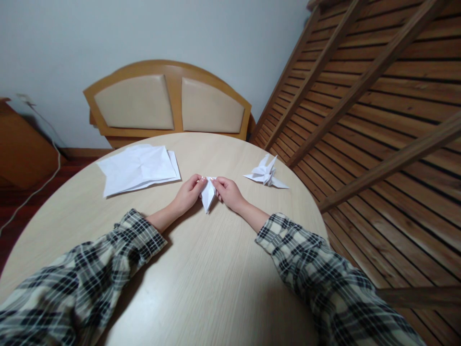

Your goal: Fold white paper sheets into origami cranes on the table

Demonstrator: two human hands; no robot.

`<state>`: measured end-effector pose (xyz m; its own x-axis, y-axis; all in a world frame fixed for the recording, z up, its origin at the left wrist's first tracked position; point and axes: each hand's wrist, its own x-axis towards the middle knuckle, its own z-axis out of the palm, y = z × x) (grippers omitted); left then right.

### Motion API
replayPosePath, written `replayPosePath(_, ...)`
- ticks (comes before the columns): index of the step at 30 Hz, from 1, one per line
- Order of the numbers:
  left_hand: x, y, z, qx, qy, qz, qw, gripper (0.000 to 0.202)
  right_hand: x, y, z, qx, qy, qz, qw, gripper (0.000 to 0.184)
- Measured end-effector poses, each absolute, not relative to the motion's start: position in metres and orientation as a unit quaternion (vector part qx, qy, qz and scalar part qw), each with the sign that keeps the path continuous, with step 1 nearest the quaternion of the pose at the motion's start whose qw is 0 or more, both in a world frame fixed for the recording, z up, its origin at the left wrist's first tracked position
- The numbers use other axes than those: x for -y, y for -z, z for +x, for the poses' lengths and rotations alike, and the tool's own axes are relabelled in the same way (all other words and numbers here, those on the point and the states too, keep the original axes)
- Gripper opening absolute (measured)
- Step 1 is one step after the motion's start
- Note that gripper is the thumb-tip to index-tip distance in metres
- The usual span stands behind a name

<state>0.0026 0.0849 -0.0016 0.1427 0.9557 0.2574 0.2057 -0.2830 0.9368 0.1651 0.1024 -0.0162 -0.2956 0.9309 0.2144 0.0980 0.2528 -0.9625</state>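
A narrow, kite-shaped piece of folded white paper (208, 196) was held over the middle of the far half of a round wooden table (201, 278), its pointed end toward the wearer. The left hand (188, 194) pinched its upper left edge between thumb and fingers, and the right hand (229, 193) pinched its upper right edge likewise; whether the paper touched the tabletop could not be told. Behind the hands, black-and-cream plaid sleeves (108, 262) ran back along both sides of the table. To the left on the table lay overlapping creased white sheets (140, 166); to the right sat winged white origami (265, 174), its pieces too blurred to count. Beyond the table's far edge stood an arched wooden headboard (174, 103), and slatted wooden boards (378, 122) leaned past its right side.
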Motion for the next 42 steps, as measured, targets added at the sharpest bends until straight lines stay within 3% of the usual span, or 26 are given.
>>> replayPosePath(7,-0.0849,0.0031,0.0033,-0.428,-0.464,0.633,0.449,0.03,-0.1058,0.021,0.1652,0.646,-0.435,-0.418,0.467,0.047)
replayPosePath(16,-0.087,0.0055,0.0004,-0.454,-0.453,0.661,0.389,0.031,-0.1057,0.0219,0.1649,0.677,-0.364,-0.417,0.485,0.046)
replayPosePath(24,-0.0872,0.0049,-0.001,-0.485,-0.473,0.662,0.319,0.032,-0.1026,0.0183,0.165,0.64,-0.479,-0.401,0.446,0.051)
replayPosePath(29,-0.0868,0.0042,-0.0025,-0.493,-0.487,0.654,0.303,0.034,-0.1006,0.017,0.1654,0.667,-0.465,-0.399,0.424,0.052)
replayPosePath(42,-0.0871,0.0054,0.0007,-0.436,-0.476,0.648,0.404,0.031,-0.1045,0.0198,0.1664,0.673,-0.375,-0.434,0.468,0.05)
